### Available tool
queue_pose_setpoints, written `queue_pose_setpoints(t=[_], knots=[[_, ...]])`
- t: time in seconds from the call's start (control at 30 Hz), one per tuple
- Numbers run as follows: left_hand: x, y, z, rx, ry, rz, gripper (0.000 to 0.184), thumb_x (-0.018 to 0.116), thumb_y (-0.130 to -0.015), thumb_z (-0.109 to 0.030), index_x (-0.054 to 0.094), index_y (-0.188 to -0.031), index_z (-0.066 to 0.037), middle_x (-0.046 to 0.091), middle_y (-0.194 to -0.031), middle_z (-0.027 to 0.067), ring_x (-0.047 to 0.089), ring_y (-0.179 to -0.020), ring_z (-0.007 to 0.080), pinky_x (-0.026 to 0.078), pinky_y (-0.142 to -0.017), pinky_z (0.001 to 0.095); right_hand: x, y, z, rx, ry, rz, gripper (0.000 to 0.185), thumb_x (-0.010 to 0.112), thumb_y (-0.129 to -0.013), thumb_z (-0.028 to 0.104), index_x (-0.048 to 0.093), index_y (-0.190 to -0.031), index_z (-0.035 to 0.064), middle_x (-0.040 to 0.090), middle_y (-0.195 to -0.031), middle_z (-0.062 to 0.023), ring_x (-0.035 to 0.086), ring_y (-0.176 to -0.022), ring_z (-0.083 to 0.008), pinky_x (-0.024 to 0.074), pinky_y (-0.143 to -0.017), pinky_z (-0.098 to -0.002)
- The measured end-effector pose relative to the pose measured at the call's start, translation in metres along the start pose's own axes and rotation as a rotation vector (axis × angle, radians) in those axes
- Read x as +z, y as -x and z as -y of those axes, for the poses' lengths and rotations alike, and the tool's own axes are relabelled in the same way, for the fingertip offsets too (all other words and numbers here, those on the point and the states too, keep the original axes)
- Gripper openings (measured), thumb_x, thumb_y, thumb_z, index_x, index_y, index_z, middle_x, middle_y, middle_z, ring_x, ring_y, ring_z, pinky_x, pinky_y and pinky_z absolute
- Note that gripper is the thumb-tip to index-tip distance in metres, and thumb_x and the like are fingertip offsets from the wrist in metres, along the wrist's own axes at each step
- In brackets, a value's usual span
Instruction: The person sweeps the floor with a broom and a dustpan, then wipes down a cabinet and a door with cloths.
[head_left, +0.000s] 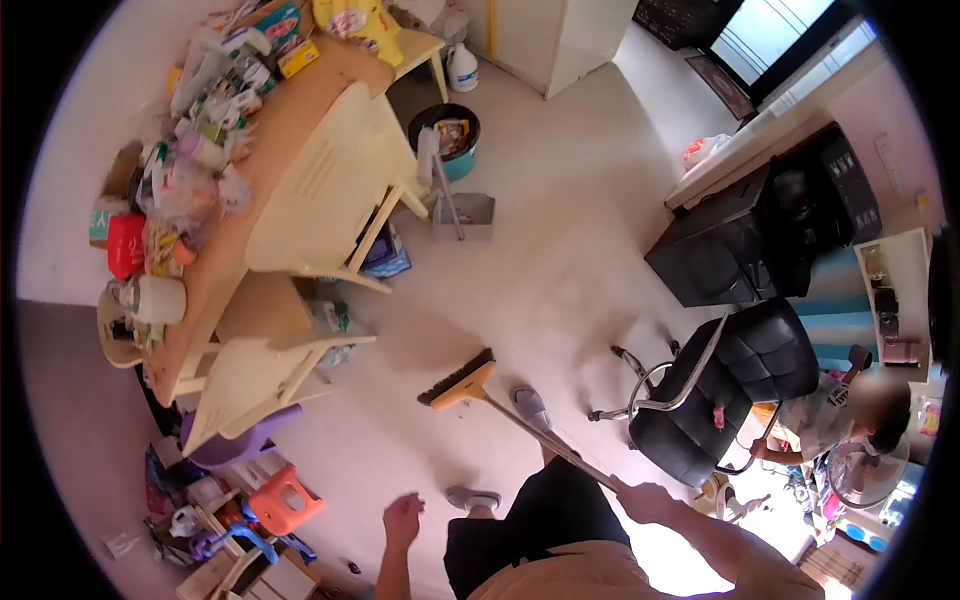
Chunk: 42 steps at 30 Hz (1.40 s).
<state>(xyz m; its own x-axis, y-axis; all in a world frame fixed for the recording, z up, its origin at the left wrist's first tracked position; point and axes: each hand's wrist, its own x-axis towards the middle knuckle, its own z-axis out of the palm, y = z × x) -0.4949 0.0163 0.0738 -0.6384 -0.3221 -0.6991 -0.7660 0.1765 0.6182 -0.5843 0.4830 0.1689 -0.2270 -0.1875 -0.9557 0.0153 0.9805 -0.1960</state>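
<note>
Slanting from the right hand, the broom points forward-left.

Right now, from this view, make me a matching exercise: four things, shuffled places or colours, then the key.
Things:
1. broom
2. dustpan
3. swivel chair
4. red pack

Places or colours:
A. black
B. on the wooden table
C. gripped in the right hand
D. on the floor, next to the bin

Pairs: 1-C, 2-D, 3-A, 4-B.
</note>
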Motion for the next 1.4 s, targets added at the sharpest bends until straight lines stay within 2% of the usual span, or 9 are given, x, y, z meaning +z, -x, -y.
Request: queue_pose_setpoints(t=[0.33, 0.57, 0.77, 0.87, 1.0, 1.07, 1.13, 1.33, 1.4], knots=[[0.031, -0.257, -0.406, 1.147, -0.572, -0.29, 0.029, 0.046, -0.091, -0.031, 0.057, -0.084, -0.005, 0.062, -0.082, 0.0137, 0.058, -0.078, 0.0364, 0.046, -0.069, 0.0468, 0.006, -0.123, 0.03, 0.011, -0.181, -0.332, 0.058, 0.042, -0.093, 0.026, 0.021, -0.145, 0.011, 0.064, -0.074, -0.0181, 0.064, -0.067, -0.0369, 0.0501, -0.063, -0.0495], [0.102, -0.302, -0.546, 0.762, -0.493, -0.369, 0.072, 0.06, -0.08, -0.049, 0.043, -0.134, -0.004, 0.058, -0.121, 0.0198, 0.056, -0.111, 0.0346, 0.043, -0.096, 0.0427, 0.05, -0.072, 0.109, 0.265, -0.407, -0.08, 0.061, 0.043, -0.091, 0.032, 0.019, -0.146, 0.0202, 0.065, -0.089, -0.0251, 0.064, -0.082, -0.0419, 0.0494, -0.072, -0.052], [0.113, -0.373, -0.523, 0.568, -0.311, 0.117, 0.057, 0.054, -0.084, -0.031, 0.042, -0.132, -0.002, 0.062, -0.108, 0.0241, 0.064, -0.088, 0.0379, 0.051, -0.079, 0.043, 0.082, -0.014, 0.19, 0.393, -0.705, -0.273, 0.054, 0.04, -0.092, 0.041, 0.036, -0.141, 0.0179, 0.064, -0.083, -0.0261, 0.065, -0.079, -0.0409, 0.051, -0.077, -0.0485], [0.086, -0.328, -0.507, 0.373, -0.193, 0.131, 0.039, 0.051, -0.084, -0.023, 0.054, -0.112, 0.005, 0.064, -0.087, 0.0234, 0.064, -0.069, 0.0384, 0.053, -0.063, 0.0448, 0.089, -0.012, 0.2, 0.361, -0.984, -0.379, 0.055, 0.041, -0.094, 0.031, 0.028, -0.144, 0.0114, 0.051, -0.061, -0.0051, 0.052, -0.05, -0.0132, 0.0487, -0.046, -0.0312], [0.063, -0.348, -0.354, 0.961, -0.662, -0.098, 0.036, 0.055, -0.084, -0.031, 0.064, -0.076, 0.003, 0.062, -0.071, 0.0239, 0.06, -0.071, 0.0462, 0.048, -0.065, 0.0499, 0.03, -0.038, 0.185, 0.344, -1.065, -0.468, 0.055, 0.041, -0.094, 0.031, 0.029, -0.143, 0.0077, 0.055, -0.063, -0.0094, 0.056, -0.05, -0.0184, 0.0491, -0.046, -0.0352], [0.037, -0.297, -0.307, 0.608, -0.43, -0.092, 0.036, 0.058, -0.082, -0.031, 0.062, -0.074, 0.004, 0.061, -0.071, 0.026, 0.059, -0.072, 0.045, 0.046, -0.063, 0.0495, 0.005, -0.07, 0.16, 0.269, -0.96, -0.62, 0.049, 0.039, -0.094, 0.028, 0.035, -0.137, 0.0054, 0.059, -0.066, -0.0169, 0.06, -0.053, -0.0281, 0.0501, -0.049, -0.0412], [0.009, -0.268, -0.242, 0.568, -0.161, -0.042, 0.029, 0.059, -0.082, -0.023, 0.058, -0.075, 0.005, 0.06, -0.064, 0.0189, 0.058, -0.058, 0.0347, 0.045, -0.057, 0.0448, 0.01, -0.146, 0.117, 0.149, -0.603, -1.03, 0.034, 0.037, -0.094, 0.025, 0.041, -0.118, 0.002, 0.06, -0.07, -0.0243, 0.061, -0.059, -0.0405, 0.0497, -0.055, -0.0478], [-0.068, -0.061, -0.188, 0.145, 0.136, -0.185, 0.021, 0.062, -0.084, -0.013, 0.05, -0.068, -0.005, 0.045, -0.053, -0.0014, 0.042, -0.039, 0.0068, 0.032, -0.035, 0.0247, -0.031, -0.244, 0.036, -0.019, -0.695, -0.637, 0.033, 0.05, -0.084, 0.016, 0.057, -0.103, -0.0101, 0.062, -0.085, -0.0294, 0.065, -0.07, -0.0394, 0.0534, -0.065, -0.0473], [-0.083, -0.023, -0.155, 0.11, 0.128, -0.257, 0.021, 0.062, -0.084, -0.013, 0.05, -0.068, -0.004, 0.046, -0.053, -0.0008, 0.042, -0.039, 0.0078, 0.033, -0.034, 0.0255, 0.023, -0.246, 0.024, -0.155, 0.107, -0.686, 0.027, 0.051, -0.081, 0.013, 0.062, -0.091, -0.0091, 0.061, -0.092, -0.0308, 0.066, -0.064, -0.0351, 0.0548, -0.062, -0.0452]])
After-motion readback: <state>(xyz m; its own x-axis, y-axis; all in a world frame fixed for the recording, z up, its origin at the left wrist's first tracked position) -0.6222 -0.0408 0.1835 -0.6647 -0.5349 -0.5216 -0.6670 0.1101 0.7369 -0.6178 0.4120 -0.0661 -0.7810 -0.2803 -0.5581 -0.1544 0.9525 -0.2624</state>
